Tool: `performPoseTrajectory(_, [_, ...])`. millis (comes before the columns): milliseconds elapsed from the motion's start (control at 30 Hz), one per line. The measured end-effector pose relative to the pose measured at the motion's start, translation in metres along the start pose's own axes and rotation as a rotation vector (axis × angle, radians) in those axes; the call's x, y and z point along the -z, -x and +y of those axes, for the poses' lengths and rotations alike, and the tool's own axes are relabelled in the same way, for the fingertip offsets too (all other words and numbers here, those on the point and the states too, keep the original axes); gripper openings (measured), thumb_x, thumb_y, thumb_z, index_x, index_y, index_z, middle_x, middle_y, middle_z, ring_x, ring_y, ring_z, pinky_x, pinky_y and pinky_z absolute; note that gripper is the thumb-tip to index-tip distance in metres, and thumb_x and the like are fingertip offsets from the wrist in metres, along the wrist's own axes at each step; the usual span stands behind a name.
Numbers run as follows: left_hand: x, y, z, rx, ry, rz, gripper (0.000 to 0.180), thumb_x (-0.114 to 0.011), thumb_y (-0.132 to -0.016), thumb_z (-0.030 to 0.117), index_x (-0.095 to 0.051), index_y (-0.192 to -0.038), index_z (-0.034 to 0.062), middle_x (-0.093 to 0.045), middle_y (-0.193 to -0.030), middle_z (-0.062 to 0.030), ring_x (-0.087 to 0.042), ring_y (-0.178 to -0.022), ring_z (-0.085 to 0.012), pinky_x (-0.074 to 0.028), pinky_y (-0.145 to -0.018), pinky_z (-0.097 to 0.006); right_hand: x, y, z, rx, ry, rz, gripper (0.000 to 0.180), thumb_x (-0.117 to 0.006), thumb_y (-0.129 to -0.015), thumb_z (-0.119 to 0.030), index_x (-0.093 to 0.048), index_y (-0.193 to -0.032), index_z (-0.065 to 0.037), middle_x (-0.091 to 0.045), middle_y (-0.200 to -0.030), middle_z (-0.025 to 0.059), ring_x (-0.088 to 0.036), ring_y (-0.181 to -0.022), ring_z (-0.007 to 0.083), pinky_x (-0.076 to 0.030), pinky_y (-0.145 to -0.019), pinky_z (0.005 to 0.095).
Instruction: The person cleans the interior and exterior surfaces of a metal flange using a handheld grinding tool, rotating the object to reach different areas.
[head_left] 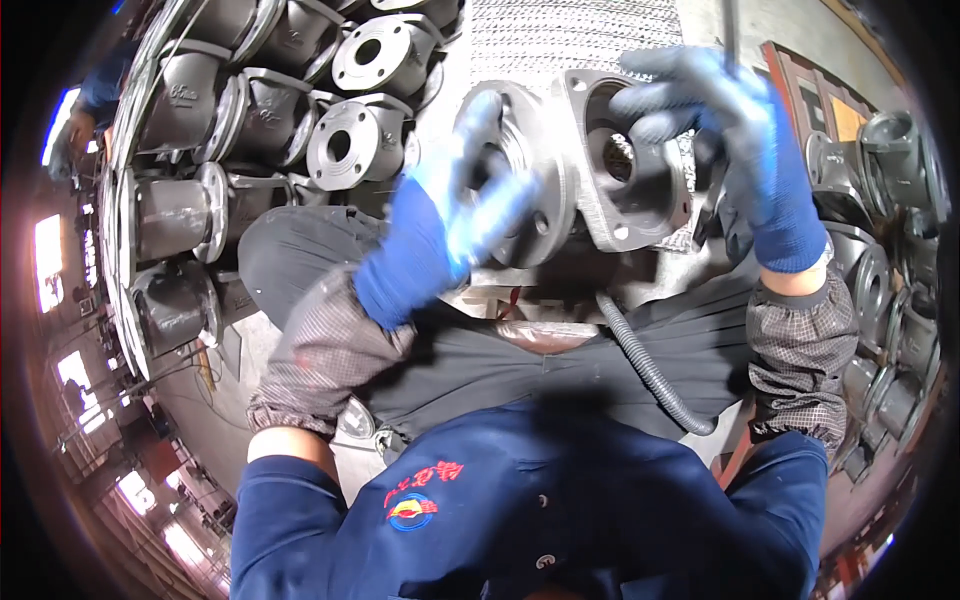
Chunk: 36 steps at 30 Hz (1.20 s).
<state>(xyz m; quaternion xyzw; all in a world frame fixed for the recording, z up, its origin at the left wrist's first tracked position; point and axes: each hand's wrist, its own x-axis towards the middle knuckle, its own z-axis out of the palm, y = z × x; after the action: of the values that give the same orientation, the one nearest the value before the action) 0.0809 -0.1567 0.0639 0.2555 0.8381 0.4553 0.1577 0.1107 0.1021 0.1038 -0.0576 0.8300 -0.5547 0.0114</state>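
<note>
A grey cast-metal valve body [590,160] with flanged ends sits before me, over a metal-looking support between my legs. My left hand [465,195], in a blue coated glove, is at its round left flange. Motion blurs this hand, but thumb and fingers are spread; whether they touch the flange face I cannot tell. My right hand [715,110], gloved the same, hovers at the squarish right flange, fingers stretched apart over the wide opening. Nothing shows in its grasp. A dark upright rod [730,35] passes behind or beside its fingers; contact is unclear.
Stacked grey valve bodies [270,115] fill the left side; more castings [890,260] lie at the right. A patterned metal-looking surface [570,35] lies beyond the work. A ribbed grey hose [655,370] runs over my right thigh. A reddish-brown frame [800,95] stands at far right.
</note>
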Motion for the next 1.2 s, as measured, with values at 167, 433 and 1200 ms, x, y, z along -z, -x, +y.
performPoseTrajectory(167, [-0.037, 0.008, -0.011, -0.110, -0.105, 0.211, 0.093, -0.072, -0.074, 0.029, -0.016, -0.136, -0.0111, -0.029, -0.138, -0.0295, -0.029, -0.131, -0.0314, -0.025, -0.106, -0.036, 0.026, 0.004, 0.039, -0.126, -0.123, 0.323, 0.040, -0.039, -0.092, -0.034, -0.061, -0.106, -0.004, -0.067, -0.091, 0.0091, -0.062, -0.075, 0.0096, -0.041, -0.059, 0.0167])
performPoseTrajectory(433, [-0.036, -0.008, -0.008, -0.184, -0.026, 0.178, 0.093, -0.078, -0.069, 0.029, -0.025, -0.133, -0.0120, -0.037, -0.133, -0.0289, -0.040, -0.124, -0.0312, -0.036, -0.100, -0.034, -0.002, 0.012, 0.107, -0.691, -0.172, 0.337, 0.037, -0.047, -0.090, -0.031, -0.061, -0.105, -0.001, -0.059, -0.076, 0.0023, -0.051, -0.061, 0.0089, -0.041, -0.056, 0.0203])
performPoseTrajectory(1200, [-0.006, 0.006, -0.079, 0.477, 0.912, 0.330, 0.046, -0.031, -0.098, 0.031, -0.036, -0.133, 0.0009, -0.046, -0.129, -0.0131, -0.049, -0.113, -0.0212, -0.038, -0.100, -0.034, -0.080, 0.028, 0.152, -0.187, -0.514, 0.227, 0.037, -0.039, -0.095, -0.018, -0.043, -0.124, 0.006, -0.052, -0.115, 0.0087, -0.050, -0.104, 0.0134, -0.038, -0.092, 0.0234])
